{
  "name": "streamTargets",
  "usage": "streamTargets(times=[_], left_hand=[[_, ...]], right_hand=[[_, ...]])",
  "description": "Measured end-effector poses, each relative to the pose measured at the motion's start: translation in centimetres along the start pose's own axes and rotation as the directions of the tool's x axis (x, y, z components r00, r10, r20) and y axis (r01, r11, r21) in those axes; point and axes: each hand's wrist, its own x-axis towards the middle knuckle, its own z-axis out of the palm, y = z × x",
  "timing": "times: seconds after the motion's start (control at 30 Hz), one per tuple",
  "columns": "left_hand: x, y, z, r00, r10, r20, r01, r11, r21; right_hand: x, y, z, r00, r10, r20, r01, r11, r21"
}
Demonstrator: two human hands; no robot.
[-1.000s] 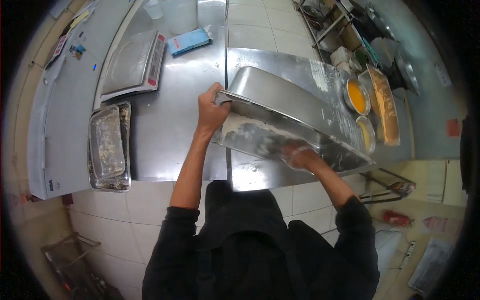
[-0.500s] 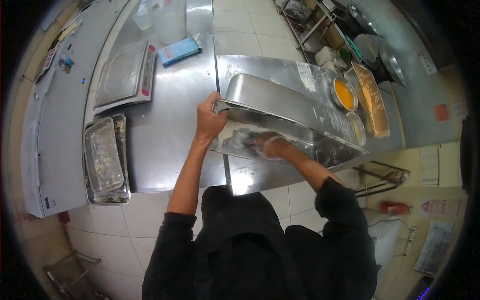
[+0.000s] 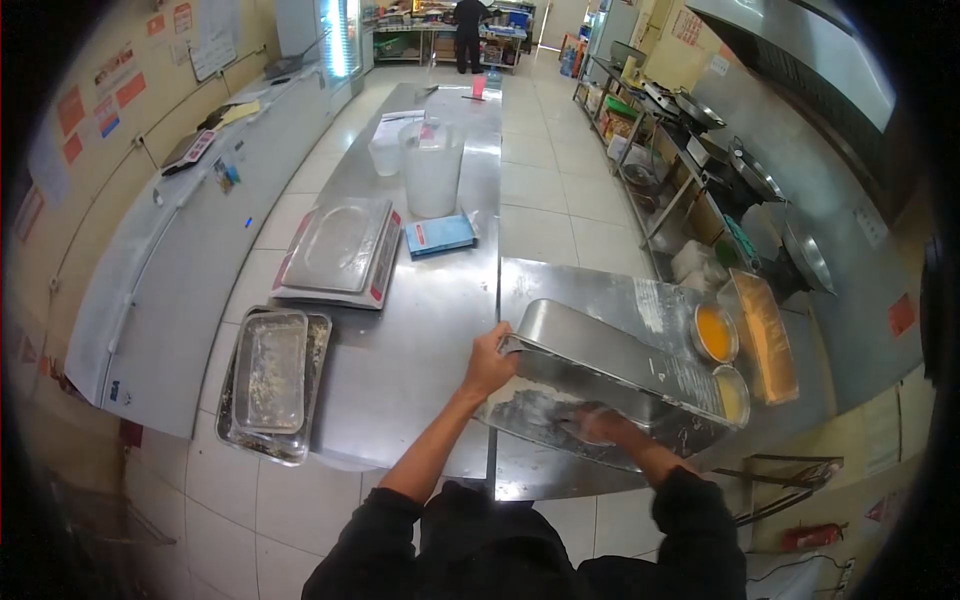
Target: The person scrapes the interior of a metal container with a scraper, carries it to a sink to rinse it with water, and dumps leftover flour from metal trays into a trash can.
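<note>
A deep rectangular steel pan (image 3: 618, 356) stands tilted up on one long side, its opening facing me. My left hand (image 3: 490, 364) is closed around the rim at its left end. Inside, white powder (image 3: 528, 405) coats the lower wall in a patchy, smeared layer. My right hand (image 3: 602, 424) reaches into the pan against that powdery wall. Its fingers are smeared by motion, so I cannot tell their shape or whether they hold anything.
Right of the pan are a bowl of orange-yellow liquid (image 3: 714, 333), a second bowl (image 3: 731, 394) and a long tray (image 3: 765, 340). Leftward are a scale (image 3: 340, 250), a blue packet (image 3: 440, 235), a plastic bucket (image 3: 432, 175) and stacked trays (image 3: 270, 375). A person (image 3: 468, 35) stands far off.
My view has tilted up, showing more of the room. My left hand keeps its hold on the rim; my right hand is still moving inside the pan.
</note>
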Motion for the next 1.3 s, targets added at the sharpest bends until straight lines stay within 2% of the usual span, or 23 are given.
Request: streamTargets(times=[0.07, 0.13, 0.23, 0.3, 0.37, 0.43, 0.47, 0.53, 0.57, 0.6, 0.63, 0.67, 0.73, 0.77, 0.8, 0.83, 0.87, 0.93, 1.0, 1.07, 1.13, 1.27, 1.3], left_hand=[[-0.1, 0.3, 0.1, 1.000, 0.015, -0.014, -0.015, 1.000, 0.015], [-0.8, -0.7, -0.4, 1.000, -0.012, -0.003, 0.012, 0.999, 0.048], [-3.2, -1.7, -0.4, 0.996, 0.027, -0.087, -0.007, 0.976, 0.216], [-6.5, -5.3, -0.7, 0.989, -0.118, -0.094, 0.134, 0.972, 0.194], [-10.1, -8.4, -0.9, 0.981, -0.109, -0.162, 0.146, 0.960, 0.239], [-12.9, -9.1, -1.4, 0.945, -0.283, -0.162, 0.318, 0.910, 0.265], [-13.6, -9.9, -1.4, 0.947, -0.276, -0.162, 0.311, 0.912, 0.267], [-14.0, -11.4, -1.1, 0.979, -0.163, -0.124, 0.191, 0.948, 0.255], [-14.0, -11.7, -0.9, 0.979, -0.166, -0.122, 0.192, 0.947, 0.256], [-13.4, -11.4, -0.8, 0.981, -0.124, -0.150, 0.159, 0.955, 0.251], [-12.1, -10.8, -0.7, 0.982, -0.080, -0.173, 0.122, 0.961, 0.250], [-10.7, -10.2, -0.8, 0.982, -0.036, -0.187, 0.083, 0.965, 0.251], [-7.3, -7.6, -1.9, 0.991, -0.107, -0.079, 0.131, 0.882, 0.452], [-5.6, -6.0, -1.7, 0.985, 0.120, -0.121, -0.053, 0.890, 0.452], [-3.8, -5.7, -2.0, 0.987, 0.141, -0.077, -0.096, 0.900, 0.425], [-2.1, -4.5, -2.3, 0.987, 0.153, -0.045, -0.119, 0.896, 0.428], [-0.1, -1.2, -2.8, 0.993, -0.102, 0.062, 0.070, 0.919, 0.387], [3.4, 2.0, -3.1, 0.988, -0.066, 0.142, 0.004, 0.916, 0.401], [6.4, 5.3, -2.8, 0.983, 0.074, 0.170, -0.111, 0.969, 0.221], [9.1, 10.4, -2.2, 0.971, 0.056, 0.231, -0.127, 0.944, 0.305], [11.5, 13.8, -2.0, 0.950, 0.055, 0.308, -0.152, 0.942, 0.299], [14.4, 18.3, -0.8, 0.900, 0.019, 0.436, -0.192, 0.915, 0.356], [14.9, 18.4, -0.4, 0.890, 0.087, 0.447, -0.295, 0.858, 0.420]], right_hand=[[5.0, -0.4, 1.0, 1.000, -0.018, 0.005, 0.018, 0.999, -0.029], [8.4, -0.4, 2.6, 0.997, -0.081, 0.006, 0.081, 0.980, -0.180], [6.2, 2.9, 4.1, 0.995, -0.082, -0.062, 0.079, 0.996, -0.037], [-0.9, 0.1, 0.0, 0.981, 0.188, 0.052, -0.191, 0.980, 0.058], [1.3, 10.8, 10.0, 0.987, 0.057, -0.152, -0.038, 0.991, 0.126], [-5.5, 3.6, 5.7, 0.925, 0.114, -0.362, -0.091, 0.993, 0.081], [-5.2, 4.1, 7.2, 0.923, 0.112, -0.369, -0.089, 0.993, 0.080], [-4.9, 4.7, 11.1, 0.846, 0.284, -0.451, -0.113, 0.922, 0.369], [-5.1, 4.7, 12.0, 0.847, 0.286, -0.449, -0.114, 0.921, 0.371], [-5.8, 2.9, 11.8, 0.816, 0.357, -0.454, -0.100, 0.862, 0.497], [-6.2, 1.6, 11.8, 0.782, 0.430, -0.451, -0.077, 0.785, 0.615], [-6.2, 1.1, 11.8, 0.778, 0.441, -0.448, -0.076, 0.774, 0.628], [-6.9, 0.0, 12.3, 0.671, 0.571, -0.472, -0.135, 0.721, 0.680], [-7.2, 0.3, 12.7, 0.619, 0.541, -0.569, -0.090, 0.769, 0.633], [-7.6, 0.6, 12.7, 0.566, 0.511, -0.647, -0.059, 0.808, 0.587], [-8.0, -0.3, 11.0, 0.568, 0.605, -0.559, 0.005, 0.676, 0.737], [-8.0, 0.4, 11.0, 0.569, 0.591, -0.572, 0.064, 0.661, 0.747], [-6.8, 1.5, 12.2, 0.482, 0.626, -0.613, 0.215, 0.593, 0.776], [-7.3, 0.7, 10.7, 0.499, 0.654, -0.568, 0.208, 0.546, 0.812], [-7.3, 0.3, 10.5, 0.517, 0.666, -0.538, 0.207, 0.513, 0.833], [-6.6, 0.0, 11.5, 0.469, 0.560, -0.683, 0.397, 0.557, 0.729], [-4.4, -0.7, 13.1, 0.463, 0.587, -0.664, 0.437, 0.500, 0.747], [-4.4, -1.2, 12.7, 0.490, 0.595, -0.636, 0.427, 0.472, 0.771]])
